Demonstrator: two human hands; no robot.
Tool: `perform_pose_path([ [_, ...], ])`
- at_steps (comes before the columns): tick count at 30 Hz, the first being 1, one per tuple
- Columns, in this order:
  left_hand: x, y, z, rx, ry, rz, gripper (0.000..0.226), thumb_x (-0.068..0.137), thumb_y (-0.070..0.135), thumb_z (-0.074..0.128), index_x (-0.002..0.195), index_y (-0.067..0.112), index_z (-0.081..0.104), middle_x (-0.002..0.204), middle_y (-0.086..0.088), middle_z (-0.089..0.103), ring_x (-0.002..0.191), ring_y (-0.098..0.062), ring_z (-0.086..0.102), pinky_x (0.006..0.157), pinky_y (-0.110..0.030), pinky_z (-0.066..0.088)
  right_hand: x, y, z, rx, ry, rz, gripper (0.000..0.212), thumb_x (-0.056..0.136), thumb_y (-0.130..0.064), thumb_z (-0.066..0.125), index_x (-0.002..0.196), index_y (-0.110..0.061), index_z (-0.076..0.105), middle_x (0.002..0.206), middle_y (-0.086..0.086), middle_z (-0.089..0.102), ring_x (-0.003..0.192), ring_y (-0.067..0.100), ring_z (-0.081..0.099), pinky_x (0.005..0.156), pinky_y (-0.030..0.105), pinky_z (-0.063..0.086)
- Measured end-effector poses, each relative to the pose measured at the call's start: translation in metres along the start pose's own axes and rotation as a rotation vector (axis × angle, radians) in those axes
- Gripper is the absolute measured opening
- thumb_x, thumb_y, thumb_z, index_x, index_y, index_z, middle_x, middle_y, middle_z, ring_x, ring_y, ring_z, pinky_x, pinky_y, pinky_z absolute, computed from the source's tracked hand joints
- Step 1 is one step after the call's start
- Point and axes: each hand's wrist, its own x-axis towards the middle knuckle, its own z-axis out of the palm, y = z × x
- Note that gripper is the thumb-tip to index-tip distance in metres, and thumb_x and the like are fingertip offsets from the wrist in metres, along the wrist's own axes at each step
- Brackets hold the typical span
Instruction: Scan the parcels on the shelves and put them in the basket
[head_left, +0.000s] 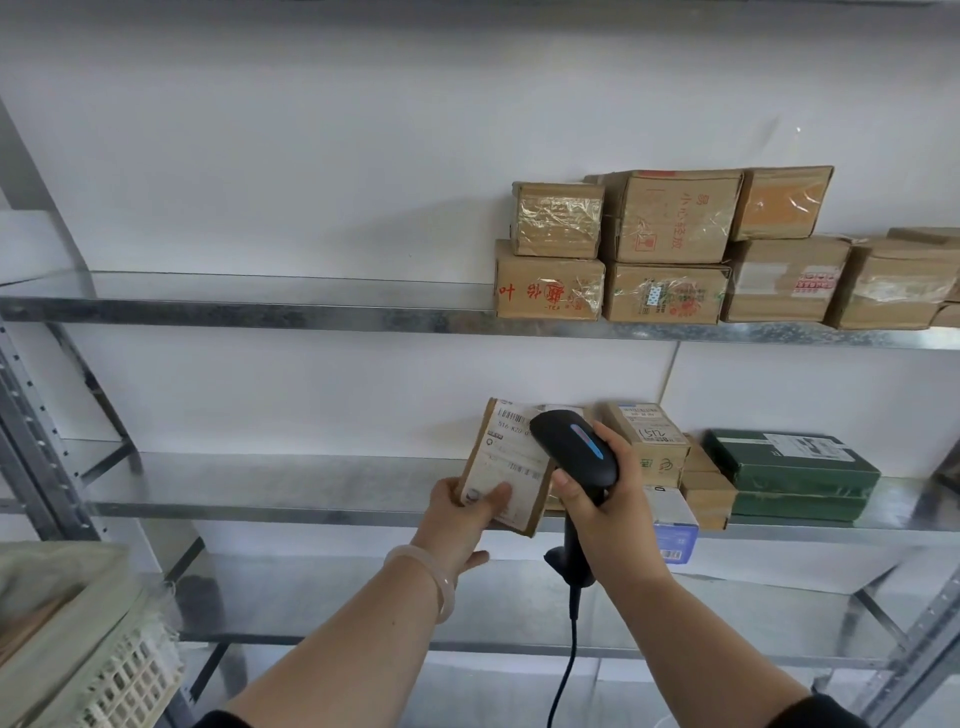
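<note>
Both arms are reaching up and forward, and each hand is gripping something.

The left hand (467, 514) is holding a parcel (511, 462) by its lower end, with the thumb lying across the labelled face and the fingers going behind it. A pale bangle (426, 577) is sitting at that wrist. The right hand (610, 501) is wrapping round the handle of a black scanner (574, 447), with the thumb pressing on its near side. Both forearms are showing bare, with dark sleeves (815, 712) ending at the bottom edge.

Left hand (467, 512) grips a labelled parcel (506, 465); right hand (605, 501) holds scanner (574, 447) over it.
</note>
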Motion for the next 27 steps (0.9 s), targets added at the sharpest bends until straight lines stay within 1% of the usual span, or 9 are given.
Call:
perform_pose_path([
  [4, 0.002, 0.0, 0.002, 0.079, -0.019, 0.046, 0.054, 0.085, 0.03, 0.076, 0.128, 0.024, 0.043, 0.122, 0.0, 0.063, 0.111, -0.025, 0.059, 0.1, -0.05, 0.051, 0.002, 0.001, -0.002, -0.005, -0.009, -0.024, 0.057, 0.087, -0.013, 0.071, 0.122, -0.048, 0.042, 0.11, -0.033, 0.055, 0.099, -0.011, 0.058, 0.075, 0.009, 0.052],
  [7, 0.001, 0.002, 0.005, 0.151, -0.066, 0.132, 0.067, 0.085, 0.025, 0.077, 0.133, 0.041, 0.035, 0.118, 0.008, 0.065, 0.101, -0.013, 0.064, 0.068, -0.021, 0.056, 0.002, 0.003, -0.002, -0.031, -0.021, -0.045, 0.06, 0.087, -0.014, 0.072, 0.121, -0.052, 0.041, 0.108, -0.043, 0.053, 0.104, -0.012, 0.056, 0.078, 0.01, 0.052],
  [11, 0.004, 0.002, 0.007, 0.148, -0.073, 0.179, 0.044, 0.086, 0.033, 0.076, 0.119, 0.046, 0.05, 0.101, 0.023, 0.068, 0.086, 0.002, 0.064, 0.05, -0.01, 0.049, 0.003, 0.005, -0.002, -0.056, -0.033, -0.086, 0.062, 0.086, -0.011, 0.073, 0.121, -0.052, 0.042, 0.11, -0.046, 0.05, 0.107, -0.015, 0.053, 0.075, 0.005, 0.048],
  [14, 0.005, 0.001, 0.008, 0.196, -0.019, 0.228, 0.032, 0.088, 0.04, 0.072, 0.113, 0.044, 0.053, 0.109, 0.017, 0.067, 0.091, -0.002, 0.063, 0.056, -0.012, 0.052, 0.004, 0.006, -0.001, -0.074, -0.041, -0.101, 0.062, 0.086, -0.011, 0.073, 0.121, -0.052, 0.042, 0.111, -0.046, 0.049, 0.108, -0.014, 0.052, 0.075, 0.006, 0.048],
  [18, 0.011, -0.003, 0.007, 0.191, 0.064, 0.265, 0.043, 0.087, 0.035, 0.073, 0.125, 0.034, 0.052, 0.115, 0.008, 0.066, 0.099, -0.015, 0.066, 0.077, -0.029, 0.062, 0.005, 0.006, 0.0, -0.082, -0.044, -0.105, 0.064, 0.086, -0.013, 0.073, 0.12, -0.057, 0.042, 0.112, -0.045, 0.049, 0.108, -0.012, 0.054, 0.078, 0.008, 0.05],
  [20, 0.013, -0.004, 0.006, 0.192, 0.08, 0.275, 0.046, 0.088, 0.035, 0.073, 0.128, 0.033, 0.05, 0.118, 0.007, 0.065, 0.101, -0.019, 0.066, 0.08, -0.035, 0.062, 0.004, 0.003, 0.001, -0.101, -0.044, -0.119, 0.067, 0.086, -0.016, 0.073, 0.118, -0.064, 0.04, 0.113, -0.045, 0.05, 0.108, -0.012, 0.054, 0.078, 0.007, 0.048],
  [22, 0.015, -0.004, 0.004, 0.174, 0.111, 0.291, 0.049, 0.088, 0.035, 0.073, 0.131, 0.031, 0.049, 0.119, 0.007, 0.065, 0.1, -0.016, 0.065, 0.077, -0.029, 0.062, 0.001, 0.0, 0.001, -0.118, -0.041, -0.138, 0.067, 0.085, -0.02, 0.074, 0.117, -0.067, 0.038, 0.114, -0.041, 0.052, 0.106, -0.008, 0.056, 0.077, 0.007, 0.048],
  [24, 0.016, -0.002, 0.001, 0.141, 0.163, 0.294, 0.052, 0.086, 0.037, 0.075, 0.129, 0.034, 0.047, 0.114, 0.012, 0.064, 0.096, -0.009, 0.064, 0.066, -0.017, 0.057, -0.001, 0.001, 0.0, -0.139, -0.038, -0.158, 0.064, 0.085, -0.025, 0.075, 0.121, -0.063, 0.039, 0.116, -0.036, 0.054, 0.101, 0.001, 0.062, 0.076, 0.015, 0.053],
  [27, 0.016, -0.001, -0.003, 0.082, 0.209, 0.302, 0.057, 0.083, 0.036, 0.078, 0.126, 0.039, 0.041, 0.106, 0.023, 0.058, 0.091, -0.003, 0.061, 0.055, -0.011, 0.051, -0.005, 0.004, 0.002, -0.166, -0.073, -0.144, 0.06, 0.082, -0.033, 0.076, 0.125, -0.056, 0.041, 0.116, -0.031, 0.057, 0.092, 0.013, 0.067, 0.076, 0.039, 0.059],
])
